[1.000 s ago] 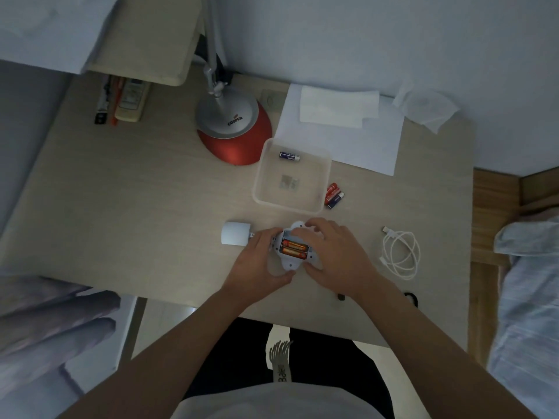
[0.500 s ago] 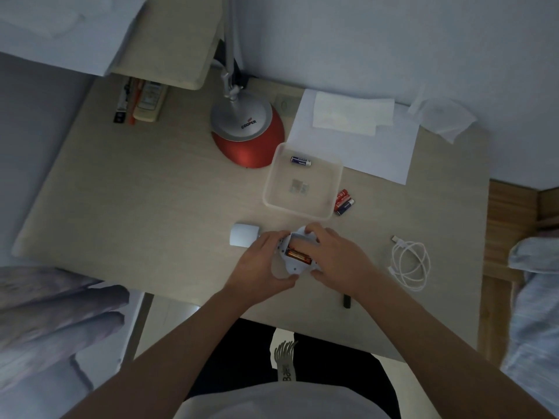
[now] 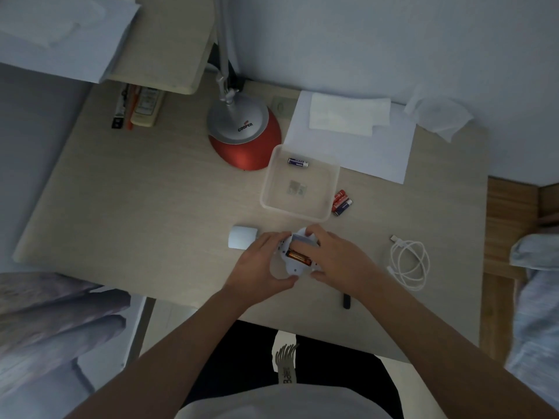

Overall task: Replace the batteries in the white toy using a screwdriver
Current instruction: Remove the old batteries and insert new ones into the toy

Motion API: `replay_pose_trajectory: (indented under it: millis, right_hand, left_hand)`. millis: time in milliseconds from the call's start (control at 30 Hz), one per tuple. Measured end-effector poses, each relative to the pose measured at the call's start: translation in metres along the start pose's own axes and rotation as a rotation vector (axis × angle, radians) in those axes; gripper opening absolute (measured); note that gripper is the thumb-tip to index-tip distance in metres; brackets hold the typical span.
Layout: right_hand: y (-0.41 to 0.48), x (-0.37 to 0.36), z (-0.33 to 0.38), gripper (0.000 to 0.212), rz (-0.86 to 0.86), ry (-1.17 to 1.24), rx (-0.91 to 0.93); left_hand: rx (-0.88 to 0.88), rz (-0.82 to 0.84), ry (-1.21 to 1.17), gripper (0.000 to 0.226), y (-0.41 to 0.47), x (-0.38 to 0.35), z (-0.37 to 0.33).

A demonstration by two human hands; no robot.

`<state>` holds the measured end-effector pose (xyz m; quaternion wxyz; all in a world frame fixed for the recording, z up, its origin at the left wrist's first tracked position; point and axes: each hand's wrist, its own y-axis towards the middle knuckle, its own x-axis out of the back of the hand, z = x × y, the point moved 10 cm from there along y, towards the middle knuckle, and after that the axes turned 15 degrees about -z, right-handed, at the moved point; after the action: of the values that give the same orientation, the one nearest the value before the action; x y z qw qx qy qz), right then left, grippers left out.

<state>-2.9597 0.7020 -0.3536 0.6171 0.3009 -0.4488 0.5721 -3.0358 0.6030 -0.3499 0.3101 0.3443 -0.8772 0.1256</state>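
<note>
Tray, lamp behind white toy

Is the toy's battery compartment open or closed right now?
Open. An orange battery shows uncovered inside the white toy, which the left hand and right hand hold.

Battery in tray, seemingly behind toy

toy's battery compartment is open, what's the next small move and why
Probably curl the fingers of the right hand and lift out whatever sits in the far slot. The white toy has its compartment open, one orange battery shows in the near slot, the fingertips sit just beyond it, and the left hand steadies the toy.
</note>
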Motion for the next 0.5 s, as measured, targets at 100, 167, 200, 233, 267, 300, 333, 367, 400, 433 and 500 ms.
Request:
replay_pose_trajectory:
  millis: [100, 167, 200, 233, 267, 300, 333, 367, 400, 433, 500]
  right_hand:
    - [-0.0004, -0.0018, -0.0013, 0.078, -0.004, 0.009, -0.006]
    - [-0.0008, -0.0037, -0.0021, 0.077, -0.003, 0.011, -0.009]
    - [-0.0008, -0.0043, -0.0025, 0.076, -0.003, 0.005, -0.01]
    - [-0.0007, -0.0048, -0.0028, 0.076, -0.003, 0.0, -0.012]
    - [-0.0005, -0.0051, -0.0027, 0.077, -0.002, -0.003, -0.014]
    - [0.0001, -0.005, -0.0022, 0.078, -0.003, -0.004, -0.013]
    - [0.0006, -0.0048, -0.0016, 0.079, -0.004, -0.003, -0.009]
    - [0.0013, -0.0045, -0.0013, 0.08, -0.004, -0.001, -0.007]
    - [0.0017, -0.0045, -0.0012, 0.08, -0.002, -0.001, -0.006]
    - [0.002, -0.0043, -0.0013, 0.08, 0.0, -0.001, -0.006]
    - [0.0015, -0.0043, -0.0012, 0.079, 0.0, 0.003, -0.002]
  left_hand:
    - [-0.003, 0.003, 0.0, 0.085, -0.0002, -0.0003, -0.0002]
    - [-0.001, -0.002, 0.001, 0.085, -0.0005, 0.0003, -0.0001]
    - [0.001, -0.004, -0.001, 0.084, -0.0004, 0.0006, -0.0001]
    - [0.001, -0.004, -0.003, 0.084, -0.0004, 0.0006, -0.0002]
    - [-0.001, -0.002, -0.004, 0.085, -0.0005, 0.0003, -0.0002]
    - [-0.004, -0.003, -0.006, 0.085, -0.0005, 0.0004, -0.0005]
    - [-0.006, -0.003, -0.006, 0.085, -0.0004, 0.0004, -0.0003]
    - [-0.007, -0.002, -0.006, 0.085, -0.0005, 0.0005, -0.0003]
    - [-0.01, -0.001, -0.005, 0.085, -0.0003, 0.0005, -0.0001]
    - [-0.015, 0.0, -0.002, 0.085, -0.0003, 0.0006, -0.0005]
    - [-0.029, 0.003, 0.003, 0.085, -0.0004, 0.0, -0.0012]
